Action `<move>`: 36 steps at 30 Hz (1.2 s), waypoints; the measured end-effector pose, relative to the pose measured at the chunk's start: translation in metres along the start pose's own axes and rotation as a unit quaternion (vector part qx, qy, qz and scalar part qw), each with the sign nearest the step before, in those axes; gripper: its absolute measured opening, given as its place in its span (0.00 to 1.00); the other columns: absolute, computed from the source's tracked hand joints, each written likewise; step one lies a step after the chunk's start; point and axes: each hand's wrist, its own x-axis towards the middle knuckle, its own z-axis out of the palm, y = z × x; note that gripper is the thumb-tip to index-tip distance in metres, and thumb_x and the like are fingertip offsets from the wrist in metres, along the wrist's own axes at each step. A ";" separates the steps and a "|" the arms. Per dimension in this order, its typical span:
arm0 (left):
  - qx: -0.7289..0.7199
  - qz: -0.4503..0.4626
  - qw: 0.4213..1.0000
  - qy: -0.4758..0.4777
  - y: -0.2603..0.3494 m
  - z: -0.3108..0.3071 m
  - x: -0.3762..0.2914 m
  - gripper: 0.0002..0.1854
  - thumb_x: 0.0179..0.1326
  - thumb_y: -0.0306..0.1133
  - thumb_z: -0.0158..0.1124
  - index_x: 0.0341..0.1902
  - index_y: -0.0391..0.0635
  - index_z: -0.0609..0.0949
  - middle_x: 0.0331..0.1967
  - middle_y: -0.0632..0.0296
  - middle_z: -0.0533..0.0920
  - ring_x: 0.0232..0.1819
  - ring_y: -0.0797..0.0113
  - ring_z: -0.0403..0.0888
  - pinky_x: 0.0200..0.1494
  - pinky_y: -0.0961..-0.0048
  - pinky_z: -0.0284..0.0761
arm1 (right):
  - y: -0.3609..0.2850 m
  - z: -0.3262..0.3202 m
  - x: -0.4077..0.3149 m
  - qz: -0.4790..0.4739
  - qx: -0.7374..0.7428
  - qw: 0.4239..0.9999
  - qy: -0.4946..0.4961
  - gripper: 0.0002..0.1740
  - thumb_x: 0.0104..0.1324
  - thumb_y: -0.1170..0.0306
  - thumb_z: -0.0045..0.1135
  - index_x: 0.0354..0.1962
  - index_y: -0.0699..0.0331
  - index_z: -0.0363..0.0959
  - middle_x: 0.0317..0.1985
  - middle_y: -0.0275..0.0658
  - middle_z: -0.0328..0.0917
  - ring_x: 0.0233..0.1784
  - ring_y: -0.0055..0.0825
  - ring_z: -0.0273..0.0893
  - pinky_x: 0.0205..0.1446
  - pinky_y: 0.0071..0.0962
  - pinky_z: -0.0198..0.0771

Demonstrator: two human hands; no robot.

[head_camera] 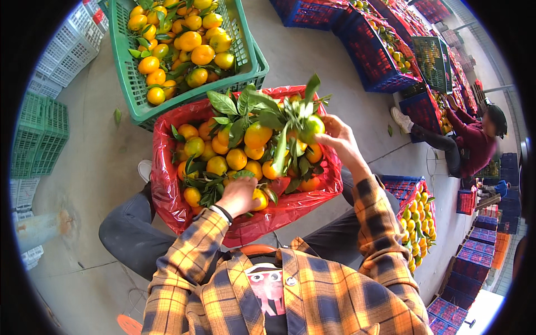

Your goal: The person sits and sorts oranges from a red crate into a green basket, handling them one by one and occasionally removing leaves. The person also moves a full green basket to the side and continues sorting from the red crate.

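Observation:
In front of me stands a crate lined with red plastic film [276,209], full of orange and yellow-green mandarins [236,159] with leafy stems. My right hand [341,140] is at the crate's right side, its thumb and fingers around a greenish mandarin [312,127] with a bunch of green leaves. My left hand [239,197] reaches down into the near part of the fruit, beside a yellow mandarin [260,199]; its fingertips are partly hidden among leaves and fruit, so its hold cannot be told.
A green plastic crate [125,90] of mandarins, on another green crate, touches the lined crate's far left side. Blue crates [372,63] of fruit stand at the upper right, where a seated person [473,142] works. A heaped crate of mandarins [418,226] stands right of my leg. Stacked green crates [39,134] stand left.

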 end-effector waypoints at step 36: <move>-0.109 0.131 0.977 0.129 0.020 0.027 -0.014 0.16 0.58 0.34 0.68 0.51 0.47 0.81 0.41 0.60 0.83 0.46 0.59 0.82 0.61 0.59 0.71 | 0.101 0.075 -0.004 0.001 -0.634 0.682 -0.364 0.21 0.50 0.56 0.71 0.38 0.61 0.84 0.39 0.44 0.86 0.44 0.43 0.86 0.48 0.43 0.80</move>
